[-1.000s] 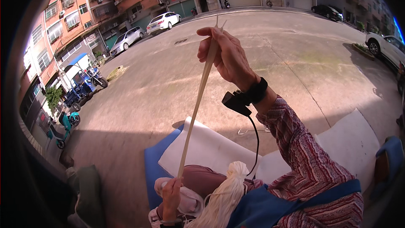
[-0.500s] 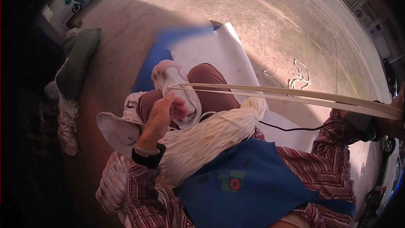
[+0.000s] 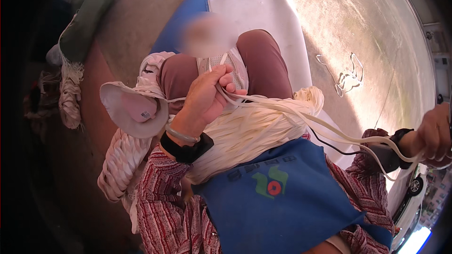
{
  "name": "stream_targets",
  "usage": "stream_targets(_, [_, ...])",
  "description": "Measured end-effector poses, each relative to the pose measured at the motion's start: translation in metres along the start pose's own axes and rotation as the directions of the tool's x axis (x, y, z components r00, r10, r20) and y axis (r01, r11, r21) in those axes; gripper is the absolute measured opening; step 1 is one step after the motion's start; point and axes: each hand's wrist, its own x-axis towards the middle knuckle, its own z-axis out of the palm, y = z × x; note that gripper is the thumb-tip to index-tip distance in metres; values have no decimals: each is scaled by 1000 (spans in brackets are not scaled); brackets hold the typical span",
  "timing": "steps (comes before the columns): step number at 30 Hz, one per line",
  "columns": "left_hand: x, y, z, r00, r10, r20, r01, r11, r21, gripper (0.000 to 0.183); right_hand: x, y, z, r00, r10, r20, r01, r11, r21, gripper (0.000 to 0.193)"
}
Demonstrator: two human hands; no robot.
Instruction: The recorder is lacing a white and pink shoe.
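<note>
Across my lap lies a thick bundle of cream flat cord, tied into a knot-like end at its right. My left hand, above the bundle, is closed with fingers curled round cream cord strands. These strands run slack to the right in loose curves. At the far right edge my right hand is closed on their other end, partly cut off by the frame. A whitish woven piece sits between my knees, behind the left hand; a blurred patch hides its upper part.
A white hat lies by my left knee, above a braided pale bundle. A green sack stands farther left. Blue and white sheets cover the ground ahead. A loose white cord lies on the concrete; a black cable crosses at right.
The taut cord strands have gone slack and sag. My left hand has closed round them and moved right, toward the middle. My right hand has turned, its fingers now showing. The view has shifted too.
</note>
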Motion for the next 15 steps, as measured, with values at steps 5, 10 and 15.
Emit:
stream_targets(5, [-13,11,-17,991,25,-131,23,935,355,24,-39,120,-87,579,736,-351,-381,-137,-914,19])
stream_targets(10, [-27,9,-14,952,271,-140,-149,814,562,25,-62,149,-102,525,785,-329,-280,-206,-938,21])
stream_targets(15, [-27,4,-9,878,472,-86,-274,640,718,29,-55,156,-107,626,725,-287,-295,-120,-948,22])
